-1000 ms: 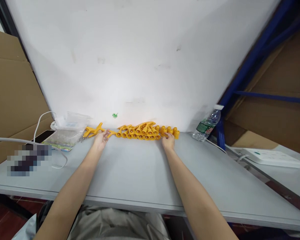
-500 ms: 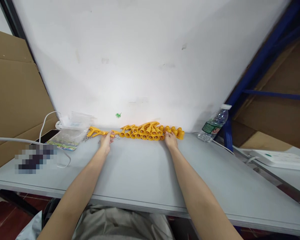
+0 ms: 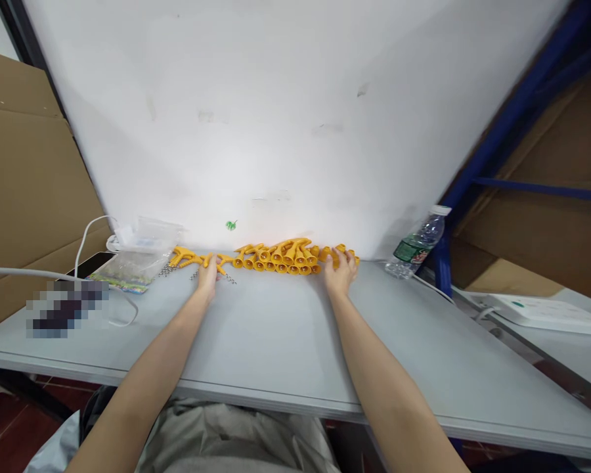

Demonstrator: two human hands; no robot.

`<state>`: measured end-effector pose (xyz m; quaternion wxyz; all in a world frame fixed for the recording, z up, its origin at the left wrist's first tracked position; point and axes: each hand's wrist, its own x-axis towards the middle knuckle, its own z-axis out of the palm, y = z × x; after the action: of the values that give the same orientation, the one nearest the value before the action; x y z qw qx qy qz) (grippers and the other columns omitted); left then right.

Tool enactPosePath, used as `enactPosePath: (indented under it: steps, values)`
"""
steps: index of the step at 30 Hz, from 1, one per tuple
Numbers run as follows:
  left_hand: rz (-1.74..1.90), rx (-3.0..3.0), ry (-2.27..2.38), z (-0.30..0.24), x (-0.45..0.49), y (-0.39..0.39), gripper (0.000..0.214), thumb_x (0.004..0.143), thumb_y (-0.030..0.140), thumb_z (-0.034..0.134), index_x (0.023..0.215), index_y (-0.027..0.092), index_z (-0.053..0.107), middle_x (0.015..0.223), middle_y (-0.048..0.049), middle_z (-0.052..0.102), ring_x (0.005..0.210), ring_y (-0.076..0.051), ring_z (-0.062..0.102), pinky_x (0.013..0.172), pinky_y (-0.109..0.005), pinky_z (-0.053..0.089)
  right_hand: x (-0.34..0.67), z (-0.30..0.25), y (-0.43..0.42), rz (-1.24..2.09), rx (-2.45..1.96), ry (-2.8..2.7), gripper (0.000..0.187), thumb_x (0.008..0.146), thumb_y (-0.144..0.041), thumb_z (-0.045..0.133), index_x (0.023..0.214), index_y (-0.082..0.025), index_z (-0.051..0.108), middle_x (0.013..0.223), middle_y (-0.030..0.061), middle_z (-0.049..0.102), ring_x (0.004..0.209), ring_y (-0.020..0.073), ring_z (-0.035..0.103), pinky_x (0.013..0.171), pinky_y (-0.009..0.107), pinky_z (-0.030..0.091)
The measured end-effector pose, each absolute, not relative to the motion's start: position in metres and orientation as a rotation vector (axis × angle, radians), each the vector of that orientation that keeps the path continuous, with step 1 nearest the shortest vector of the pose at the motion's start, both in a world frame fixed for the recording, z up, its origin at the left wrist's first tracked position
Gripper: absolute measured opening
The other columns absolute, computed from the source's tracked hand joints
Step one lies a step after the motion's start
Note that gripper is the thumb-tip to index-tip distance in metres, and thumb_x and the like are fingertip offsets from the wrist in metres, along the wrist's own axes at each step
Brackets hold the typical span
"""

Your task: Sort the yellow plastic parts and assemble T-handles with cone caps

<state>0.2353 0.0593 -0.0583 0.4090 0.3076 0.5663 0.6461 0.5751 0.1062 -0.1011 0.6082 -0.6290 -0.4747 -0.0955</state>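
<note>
My left hand (image 3: 207,277) is closed around a yellow branched plastic piece (image 3: 222,261) near the wall, its fingertips partly hidden. Small metal screws or springs (image 3: 230,278) stick out below that piece. To its left lie more yellow branched pieces (image 3: 183,255) with similar metal bits. A stack of yellow funnel-ended pieces (image 3: 280,261) lies in rows at the middle, open ends facing me. My right hand (image 3: 341,274) spreads its thumb and fingers over yellow cup-shaped pieces (image 3: 341,249) at the stack's right end, partly covering them.
A plastic bottle (image 3: 418,244) leans by the blue frame (image 3: 442,266) on the right, near a white power strip (image 3: 542,314). At left are clear plastic bags (image 3: 138,263), a white cable (image 3: 86,236) and cardboard (image 3: 27,190). A white wall panel (image 3: 295,144) stands behind the table.
My right hand has moved slightly right and up over the cup-shaped pieces, its fingers spreading. Around my left hand the branched piece has shifted, and more metal bits show.
</note>
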Motion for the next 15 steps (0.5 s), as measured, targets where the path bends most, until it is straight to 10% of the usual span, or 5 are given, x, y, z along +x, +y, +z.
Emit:
enactPosePath:
  steps: [15]
  values:
    - [1.634, 0.701, 1.287, -0.048, 0.238, 0.053, 0.014, 0.082, 0.026, 0.052, 0.088, 0.017, 0.062, 0.065, -0.0007, 0.062, 0.048, -0.010, 0.048, 0.044, -0.023, 0.029, 0.519, -0.047, 0.083, 0.076, -1.153, -1.093, 0.045, 0.086, -0.045, 0.051, 0.123, -0.020, 0.047, 0.126, 0.0151, 0.052, 0.107, 0.0231, 0.055, 0.089, 0.039, 0.050]
